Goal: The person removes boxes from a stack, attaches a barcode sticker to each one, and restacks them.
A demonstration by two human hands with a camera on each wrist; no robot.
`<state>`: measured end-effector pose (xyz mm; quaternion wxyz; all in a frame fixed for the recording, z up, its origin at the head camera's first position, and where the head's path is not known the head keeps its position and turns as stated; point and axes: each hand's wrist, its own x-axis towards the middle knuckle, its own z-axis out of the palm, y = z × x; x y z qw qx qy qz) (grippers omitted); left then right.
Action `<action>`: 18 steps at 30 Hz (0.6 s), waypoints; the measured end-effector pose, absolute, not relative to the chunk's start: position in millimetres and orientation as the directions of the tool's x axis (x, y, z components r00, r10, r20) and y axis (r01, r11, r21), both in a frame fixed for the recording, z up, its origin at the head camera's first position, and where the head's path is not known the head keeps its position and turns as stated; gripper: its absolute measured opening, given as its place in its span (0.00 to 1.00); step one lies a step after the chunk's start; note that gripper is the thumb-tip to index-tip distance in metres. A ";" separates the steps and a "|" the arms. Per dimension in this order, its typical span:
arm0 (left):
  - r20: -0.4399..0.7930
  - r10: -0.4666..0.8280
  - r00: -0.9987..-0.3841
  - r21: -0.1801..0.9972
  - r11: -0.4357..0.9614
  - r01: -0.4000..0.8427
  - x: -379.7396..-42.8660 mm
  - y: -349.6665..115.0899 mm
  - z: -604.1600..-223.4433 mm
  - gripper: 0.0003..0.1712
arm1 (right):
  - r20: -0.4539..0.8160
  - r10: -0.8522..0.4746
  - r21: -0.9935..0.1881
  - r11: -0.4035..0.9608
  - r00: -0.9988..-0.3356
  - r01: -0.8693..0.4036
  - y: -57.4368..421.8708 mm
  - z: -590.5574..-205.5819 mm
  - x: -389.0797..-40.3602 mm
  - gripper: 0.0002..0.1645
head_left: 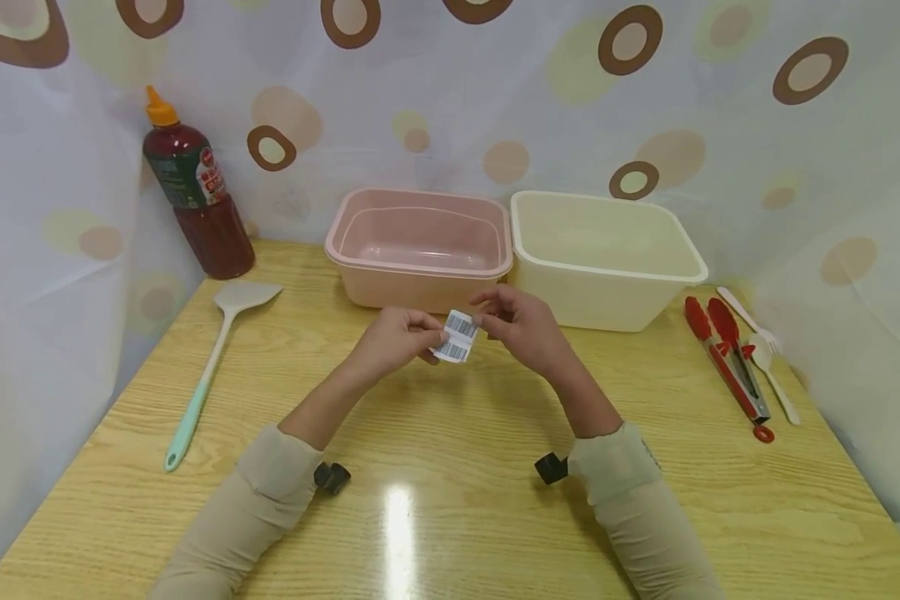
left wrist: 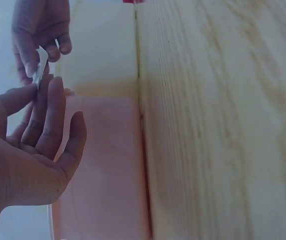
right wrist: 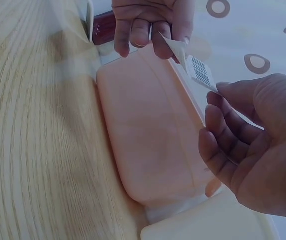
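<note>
A small white sheet of barcode stickers (head_left: 461, 325) is held up between both hands, in front of the bins. My left hand (head_left: 397, 342) pinches its lower left side between thumb and forefinger. At the upper right corner, the thumb and forefinger of my right hand (head_left: 525, 329) pinch the sheet. In the right wrist view, the barcode sheet (right wrist: 200, 71) is bent, with a pale pointed flap standing out near the left hand (right wrist: 155, 20). The left wrist view shows the sheet (left wrist: 41, 62) almost edge-on between the fingertips.
Behind the hands stand a pink bin (head_left: 412, 287) and a cream bin (head_left: 600, 296), side by side. A sauce bottle (head_left: 210, 196) and a spatula (head_left: 221, 354) are at left. Red-tipped tongs (head_left: 731, 367), a white fork (head_left: 750, 317) and a white spoon (head_left: 776, 383) lie at right.
</note>
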<state>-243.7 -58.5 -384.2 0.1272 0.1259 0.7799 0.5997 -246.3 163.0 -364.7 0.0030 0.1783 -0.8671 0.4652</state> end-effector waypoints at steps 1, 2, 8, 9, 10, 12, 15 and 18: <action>-0.048 0.340 -0.939 0.970 0.240 0.037 -243.5 -58.2 -383.9 0.11 | 0.178 -0.292 -0.811 0.497 -0.940 -0.309 162.4 -364.6 -245.9 0.14; -0.049 0.331 -0.942 0.973 0.229 0.030 -243.3 -57.7 -383.6 0.11 | 0.185 -0.279 -0.814 0.494 -0.942 -0.306 161.8 -364.4 -245.6 0.12; -0.051 0.299 -0.953 0.983 0.186 0.006 -242.9 -56.0 -382.7 0.11 | 0.214 -0.239 -0.796 0.520 -0.947 -0.311 157.5 -366.0 -244.0 0.08; -0.050 0.295 -0.954 0.983 0.181 0.005 -243.0 -55.9 -382.7 0.11 | 0.217 -0.239 -0.790 0.527 -0.947 -0.314 156.7 -366.2 -243.7 0.09; -0.048 0.292 -0.955 0.984 0.177 0.005 -243.1 -55.8 -382.6 0.11 | 0.219 -0.239 -0.783 0.535 -0.946 -0.316 155.9 -366.2 -243.3 0.09; -0.044 0.289 -0.956 0.986 0.169 0.005 -243.1 -55.7 -382.3 0.11 | 0.221 -0.242 -0.774 0.547 -0.945 -0.320 154.6 -366.0 -242.5 0.10; -0.042 0.287 -0.957 0.987 0.163 0.005 -242.0 -55.8 -380.5 0.11 | 0.219 -0.248 -0.764 0.558 -0.944 -0.324 153.2 -365.8 -241.7 0.12; -0.040 0.288 -0.957 0.988 0.157 0.006 -240.9 -56.0 -379.3 0.11 | 0.210 -0.258 -0.761 0.563 -0.943 -0.323 152.2 -365.9 -241.2 0.13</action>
